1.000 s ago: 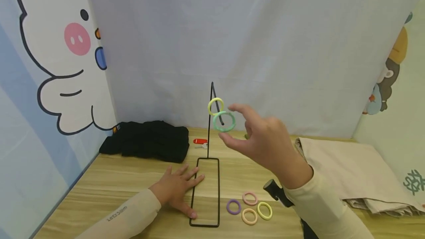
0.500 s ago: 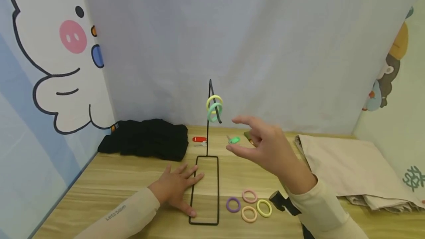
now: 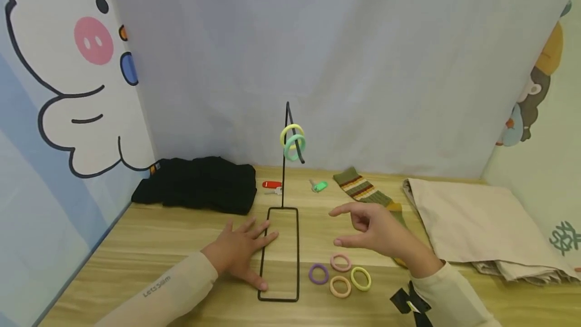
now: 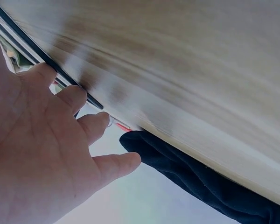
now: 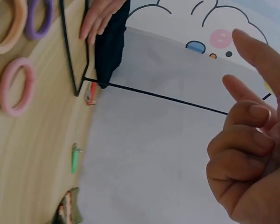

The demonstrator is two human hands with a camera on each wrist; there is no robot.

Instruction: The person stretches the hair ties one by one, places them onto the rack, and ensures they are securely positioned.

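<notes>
- Loose rings, four, flat on the desk (image 3: 181, 236) before you: orange ring (image 3: 332, 286) nearest, loose yellow ring (image 3: 353, 277) to its right, purple ring (image 3: 311, 273) to its left, pink ring (image 3: 340, 270) just beyond.
- Left hand (image 3: 240, 254), yours: fingers spread wide and fairly straight, lying over the left bar of the wire stand's base.
- Right hand (image 3: 376, 228), yours: raised above the desk beyond the loose rings; thumb and forefinger stretched apart with a gap between them, other fingers curled in, gripping nothing.
- Wire stand (image 3: 298, 256), black: oblong base on the desk, upright post at its far end, top arm sloping down toward you.
- Hung rings, two, around that arm: green ring (image 3: 286, 148) nearer its tip, hung yellow ring (image 3: 292, 125) just behind.
- Folded beige cloth (image 3: 467, 221), at your far right.
- Striped sock (image 3: 363, 189), partly behind your right hand.
- Green key tag (image 3: 321, 186) with key, right of the post.
- Red key tag (image 3: 271, 184) with key, just left of the post.
- Black cloth (image 3: 199, 185), heaped at the far left.
- Pale curtain (image 3: 317, 54), behind everything.
</notes>
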